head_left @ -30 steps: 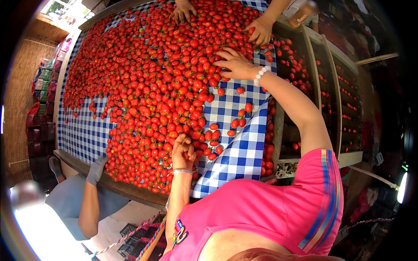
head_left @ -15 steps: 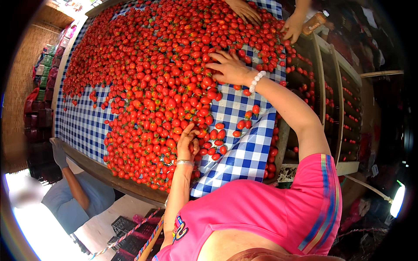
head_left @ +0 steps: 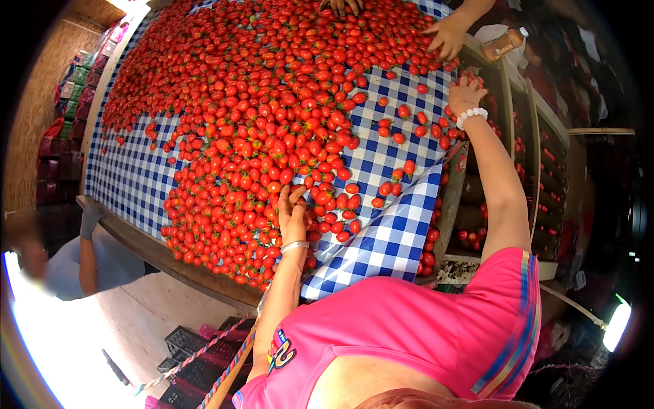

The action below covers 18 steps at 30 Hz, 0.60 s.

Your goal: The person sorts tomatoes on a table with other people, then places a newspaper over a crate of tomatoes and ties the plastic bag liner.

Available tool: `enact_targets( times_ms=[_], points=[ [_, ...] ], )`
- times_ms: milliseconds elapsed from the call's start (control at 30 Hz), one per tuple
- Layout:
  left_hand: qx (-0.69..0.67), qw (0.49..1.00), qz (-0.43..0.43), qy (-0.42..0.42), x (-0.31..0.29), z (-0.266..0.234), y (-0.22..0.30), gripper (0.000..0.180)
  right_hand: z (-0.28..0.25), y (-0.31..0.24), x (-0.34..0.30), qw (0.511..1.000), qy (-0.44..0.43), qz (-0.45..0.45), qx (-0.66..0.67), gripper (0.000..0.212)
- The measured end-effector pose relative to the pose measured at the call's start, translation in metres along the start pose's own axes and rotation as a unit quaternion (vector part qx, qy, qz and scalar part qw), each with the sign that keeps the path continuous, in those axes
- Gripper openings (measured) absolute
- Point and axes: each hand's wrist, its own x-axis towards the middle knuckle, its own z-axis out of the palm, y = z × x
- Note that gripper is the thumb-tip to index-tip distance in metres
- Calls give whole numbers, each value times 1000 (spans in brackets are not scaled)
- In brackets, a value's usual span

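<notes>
A thick spread of small red cherry tomatoes (head_left: 238, 136) covers much of a blue-and-white checked cloth (head_left: 381, 252). My left hand (head_left: 293, 215) rests at the near edge of the pile, fingers apart, touching tomatoes and gripping none that I can see. My right hand (head_left: 466, 95), with a white bead bracelet (head_left: 471, 117) at its wrist, reaches to the cloth's right edge. Its fingers are spread beside tomatoes at the head of a sorting rack (head_left: 507, 116). A few loose tomatoes (head_left: 409, 167) lie on the cloth between my hands.
Across the table, a co-worker's hand (head_left: 447, 35) and another hand (head_left: 340, 5) touch the pile. An orange-brown bottle (head_left: 504, 44) lies by the rack. At left, a person's gloved hand (head_left: 90, 221) meets the table's wooden edge (head_left: 136, 240). Black crates (head_left: 191, 344) stand below.
My right hand has swept rightward from the pile to the cloth's edge, leaving more checked cloth bare behind it. My left hand has barely moved. The co-workers' hands have shifted.
</notes>
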Motion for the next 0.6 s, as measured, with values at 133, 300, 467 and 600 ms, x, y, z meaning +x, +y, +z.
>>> enact_targets(
  times_ms=[133, 300, 467, 600],
  points=[
    [2, 997, 28, 65, 5, -2, -6, 51, -36, -80, -26, 952, 45, -212, 217, 22],
    [-39, 998, 42, -8, 1, -6, 0, 23, -41, -187, -71, 881, 12, -279, 381, 19],
    [-47, 989, -89, -106, -8, 1, 6, 41, -109, -197, -87, 798, -187, -260, 511, 20],
    [-233, 955, -131, -128, -8, 6, 16, 46, -116, -216, -122, 712, -129, -463, 512, 22]
  ],
)
